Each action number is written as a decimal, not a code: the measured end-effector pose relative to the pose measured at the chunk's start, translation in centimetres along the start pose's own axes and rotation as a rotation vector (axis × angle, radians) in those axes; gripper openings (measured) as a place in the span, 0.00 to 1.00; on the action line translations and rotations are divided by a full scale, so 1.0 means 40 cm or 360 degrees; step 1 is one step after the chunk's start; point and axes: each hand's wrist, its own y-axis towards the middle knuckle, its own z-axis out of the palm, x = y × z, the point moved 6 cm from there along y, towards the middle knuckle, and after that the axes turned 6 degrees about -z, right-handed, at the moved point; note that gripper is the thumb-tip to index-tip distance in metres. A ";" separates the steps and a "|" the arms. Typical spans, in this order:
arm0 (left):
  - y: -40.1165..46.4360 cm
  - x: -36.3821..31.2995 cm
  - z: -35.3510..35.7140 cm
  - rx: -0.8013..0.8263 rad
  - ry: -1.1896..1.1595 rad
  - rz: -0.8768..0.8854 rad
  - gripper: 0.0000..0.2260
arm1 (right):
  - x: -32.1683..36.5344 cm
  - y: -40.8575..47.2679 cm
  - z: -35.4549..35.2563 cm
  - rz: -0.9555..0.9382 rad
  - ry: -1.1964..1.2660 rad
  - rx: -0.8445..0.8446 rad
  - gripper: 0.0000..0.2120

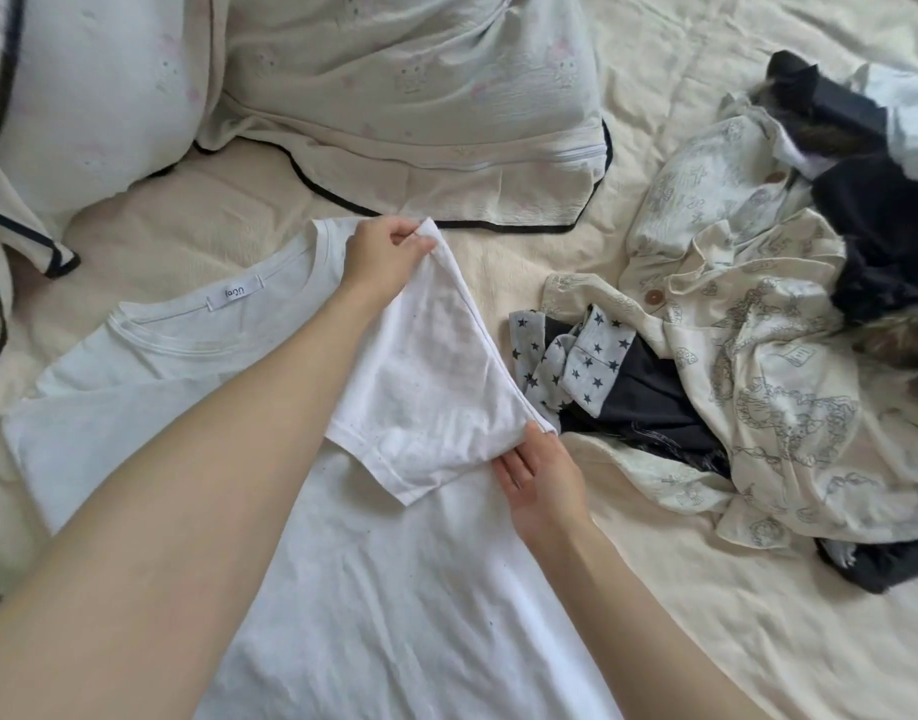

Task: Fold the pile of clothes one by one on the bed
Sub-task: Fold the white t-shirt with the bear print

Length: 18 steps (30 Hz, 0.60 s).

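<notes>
A white T-shirt (373,579) lies spread flat on the bed (680,589), its neckline with a small sewn label (234,295) toward the upper left and its body running down to the lower edge of the view. Its right sleeve (430,376) is turned inward over the chest, forming a slanted flap. The left hand (386,257) pinches the shoulder corner of that flap between thumb and curled fingers, holding it slightly raised just beyond the collar. The right hand (542,483) is at the flap's lower outer corner, at the shirt's right edge; its fingers are curled round the fold of cloth there, the thumb lying along the top. The folded sleeve stretches between the two hands, and the left forearm crosses over the shirt's chest.

Just right of the shirt, close to the right hand, sits the pile of clothes (758,356): a star-printed grey piece (576,356) over dark fabric nearest the shirt, a cream shirt with line drawings and brown buttons (768,387) draped over them, and dark navy garments (883,226) farther right. Beyond the T-shirt, at the head of the bed, lie two pale pillows (404,85) with dark piping.
</notes>
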 end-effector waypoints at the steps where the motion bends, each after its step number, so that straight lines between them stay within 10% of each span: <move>1: 0.002 0.014 0.010 0.0021 0.0097 -0.0026 0.17 | -0.004 0.002 0.002 0.0010 -0.0021 0.0046 0.04; 18: -0.138 0.202 -0.207 -0.0210 0.1037 0.0245 0.12 | -0.132 -0.066 0.032 -0.0111 -0.1006 0.0182 0.04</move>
